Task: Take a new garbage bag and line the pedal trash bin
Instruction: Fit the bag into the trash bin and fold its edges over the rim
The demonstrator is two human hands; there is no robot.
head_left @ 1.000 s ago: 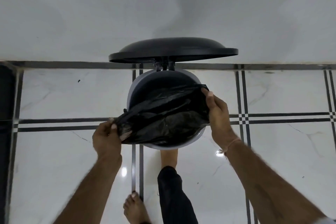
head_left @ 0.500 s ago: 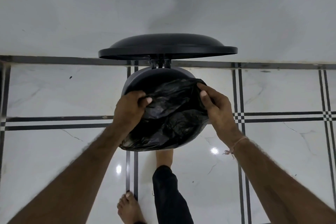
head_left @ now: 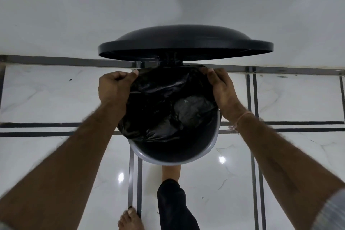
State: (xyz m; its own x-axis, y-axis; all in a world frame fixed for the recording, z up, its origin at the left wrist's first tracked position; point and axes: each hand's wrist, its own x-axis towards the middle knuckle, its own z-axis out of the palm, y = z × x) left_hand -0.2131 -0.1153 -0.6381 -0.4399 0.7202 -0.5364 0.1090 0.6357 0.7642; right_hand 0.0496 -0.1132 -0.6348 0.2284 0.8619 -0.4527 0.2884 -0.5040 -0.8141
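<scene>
Head view: pedal bin [head_left: 205,152] is standing at frame ctr, lid [head_left: 186,44] standing raised at 12 o'clock. Garbage bag [head_left: 168,106] is lying crumpled inside the bin mouth. L hand [head_left: 114,89] is pinching the bag edge at approx. 10 o'clock on the rim; R hand [head_left: 223,91] is pinching it at approx. 2 o'clock. Rim at 6 o'clock is showing bare. A bare foot [head_left: 170,172] is resting at the bin base, 6 o'clock.

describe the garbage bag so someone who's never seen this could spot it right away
Find the round grey pedal bin standing on the white tiled floor, its black lid raised. The garbage bag is the crumpled glossy black plastic filling its mouth, pinched at the far rim by the left hand and right hand. Unlike the smooth matte lid, it is wrinkled and shiny.
</scene>
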